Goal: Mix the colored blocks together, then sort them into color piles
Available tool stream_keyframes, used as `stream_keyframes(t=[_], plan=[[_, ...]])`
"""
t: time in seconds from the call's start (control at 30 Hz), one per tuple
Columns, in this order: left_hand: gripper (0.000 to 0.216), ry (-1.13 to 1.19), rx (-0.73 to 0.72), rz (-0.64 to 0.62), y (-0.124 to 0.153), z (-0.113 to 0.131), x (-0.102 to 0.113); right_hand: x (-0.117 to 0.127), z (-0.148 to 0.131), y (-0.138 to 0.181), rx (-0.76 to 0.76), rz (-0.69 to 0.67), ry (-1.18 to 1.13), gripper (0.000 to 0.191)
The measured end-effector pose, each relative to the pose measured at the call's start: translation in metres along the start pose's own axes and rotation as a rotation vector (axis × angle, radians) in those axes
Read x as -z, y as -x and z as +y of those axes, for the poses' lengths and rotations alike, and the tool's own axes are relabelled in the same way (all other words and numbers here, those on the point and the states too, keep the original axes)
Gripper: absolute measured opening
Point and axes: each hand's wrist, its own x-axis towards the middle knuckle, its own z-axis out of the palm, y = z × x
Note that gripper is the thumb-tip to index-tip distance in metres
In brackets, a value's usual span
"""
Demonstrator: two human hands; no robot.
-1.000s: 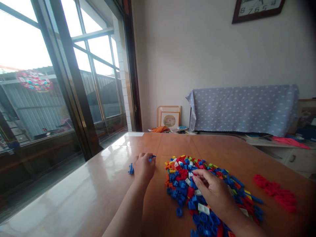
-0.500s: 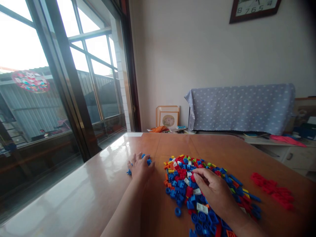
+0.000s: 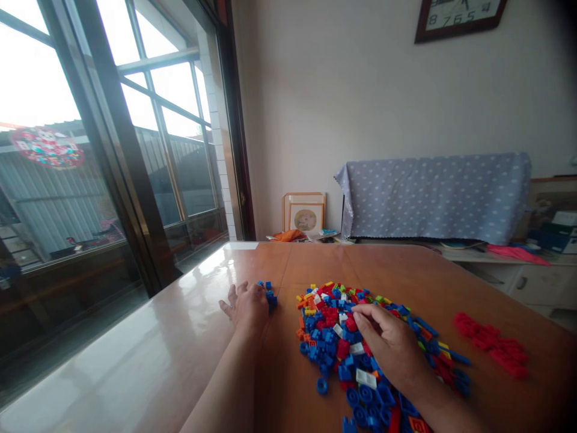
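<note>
My left hand (image 3: 249, 305) lies on the left part of the table with its fingers spread. Several blue toy bricks (image 3: 271, 299) sit in a small group against its right side, partly hidden by the fingers. My right hand (image 3: 392, 340) is over the large mixed pile of toy bricks (image 3: 327, 352), thumb and forefinger pinched together. A red brick (image 3: 350, 324) shows right at those fingertips; whether it is gripped or lies just under them is unclear. Blue, red, white, yellow, orange and green pieces make up the pile.
Red bricks (image 3: 491, 344) form a separate group on the right of the brown table (image 3: 311, 264). Behind it stand a cloth-covered object (image 3: 433, 198), a framed picture (image 3: 306, 219) and a white cabinet (image 3: 532, 285). Glass doors (image 3: 135, 150) are on the left.
My left hand has shifted slightly left, and the blue bricks that showed at its left are no longer seen there; blue bricks are grouped at its right. My right hand stays pinched over the pile.
</note>
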Motion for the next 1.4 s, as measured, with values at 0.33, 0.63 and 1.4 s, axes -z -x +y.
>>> stream_keyframes(t=[0.33, 0.63, 1.4], plan=[[0.027, 0.249, -0.380, -0.146, 0.018, 0.032, 0.008, 0.009, 0.009, -0.006, -0.051, 0.108, -0.014, 0.034], [0.017, 0.316, -0.680, -0.534, 0.048, 0.051, 0.012, 0.012, -0.002, -0.005, -0.041, 0.094, 0.006, 0.034], [0.027, 0.228, -0.161, -0.259, 0.001, 0.017, 0.006, 0.012, 0.001, -0.005, -0.072, 0.095, -0.058, 0.034]])
